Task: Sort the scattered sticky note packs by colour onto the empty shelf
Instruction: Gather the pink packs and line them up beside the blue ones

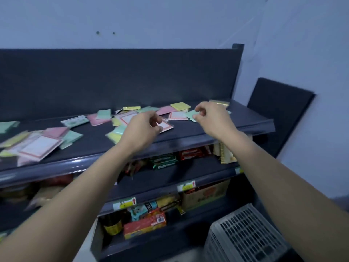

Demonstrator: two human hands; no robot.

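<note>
A: Hands?
B: L hand (145, 127) is pinching a flat pink-edged pack (167, 127); R hand (211, 118) is pinching a thin green pack (190, 114).
A: Where?
B: Both are sitting low over the dark shelf (198, 136), right half. 2 held; the rest are too blurry to count.

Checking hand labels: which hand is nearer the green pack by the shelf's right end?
Right. The right hand pinches the green pack; the left hand is apart to its left, over a pink-bordered pack.

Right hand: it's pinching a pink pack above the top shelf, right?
Not quite. The head view shows the right hand pinching a green pack, not a pink one, above the top shelf.
</note>
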